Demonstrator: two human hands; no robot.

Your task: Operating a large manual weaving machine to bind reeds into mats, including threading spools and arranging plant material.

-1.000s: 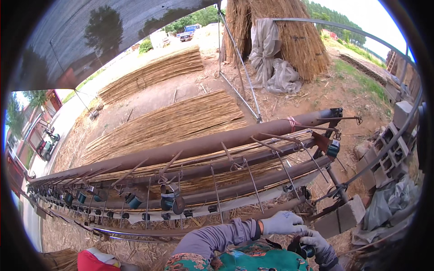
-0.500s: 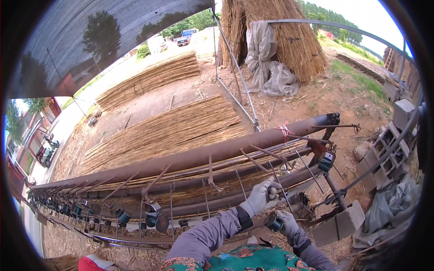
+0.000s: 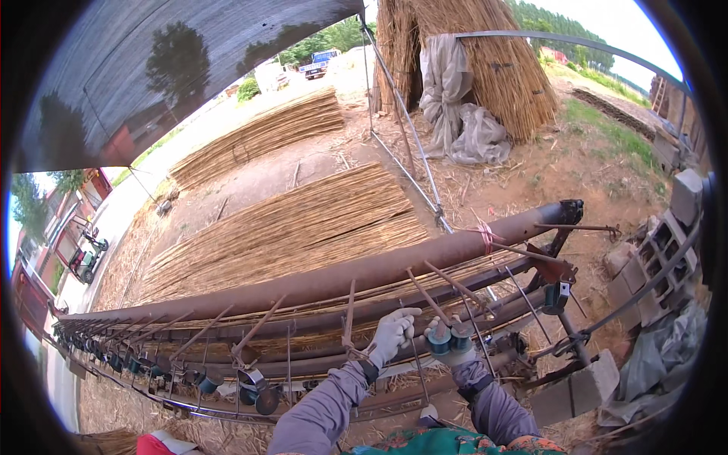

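Note:
Both my hands wear pale work gloves. My right hand (image 3: 461, 353) grips a teal twine spool (image 3: 438, 343), with a second round teal spool face (image 3: 462, 334) right beside it; whether the two are joined I cannot tell. To its left, my left hand (image 3: 390, 338) has curled fingers, the forefinger reaching right across a thin upright rod. Anything pinched in those fingers is too small to make out. Both hands are at the near side of a long rusty weaving frame (image 3: 318, 283). More spools (image 3: 258, 396) hang along the frame's rods to the left.
Reed mats (image 3: 296, 227) lie on the ground beyond the frame. A tall reed stack (image 3: 493, 68) with plastic sheeting (image 3: 447, 83) stands behind. Concrete blocks (image 3: 667, 250) are piled at right, near a bent hose. A metal pole (image 3: 406, 159) rises past the frame; a dark canopy hangs upper left.
My right hand has risen and moved left with the spool, to the frame's rods. My left hand has shifted left and slightly down. The view has shifted a little.

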